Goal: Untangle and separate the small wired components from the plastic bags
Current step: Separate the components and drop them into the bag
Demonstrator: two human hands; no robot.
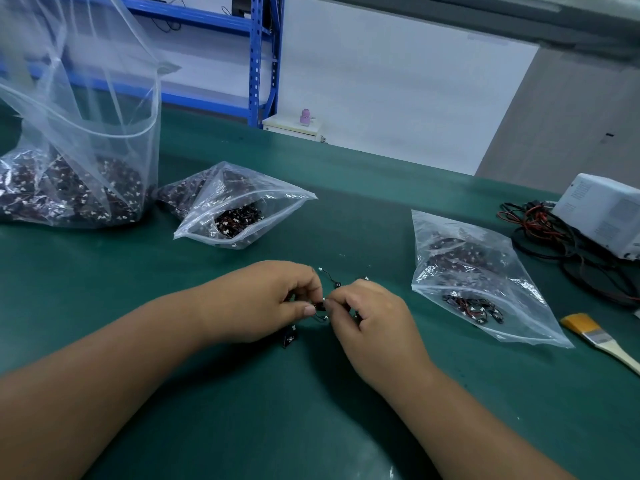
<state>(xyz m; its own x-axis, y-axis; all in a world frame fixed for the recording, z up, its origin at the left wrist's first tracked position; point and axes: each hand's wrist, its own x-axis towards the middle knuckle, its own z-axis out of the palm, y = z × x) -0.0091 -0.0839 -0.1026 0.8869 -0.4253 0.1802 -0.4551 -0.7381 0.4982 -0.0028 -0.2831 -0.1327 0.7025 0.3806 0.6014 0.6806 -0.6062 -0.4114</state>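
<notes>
Your left hand [273,299] pinches the tangle of small wired parts [321,308] between thumb and fingertips; your right hand [367,317], just beside it, pinches the same tangle. Draw one thin black lead free slowly, gripping the wire, not its white plug. Crinkled clear bag [239,206] beyond left hand; flatter second bag [485,258] right of right hand

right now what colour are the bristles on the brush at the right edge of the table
Yellow-orange bristles, on a pale wooden-looking handle; the head view shows it.
</notes>
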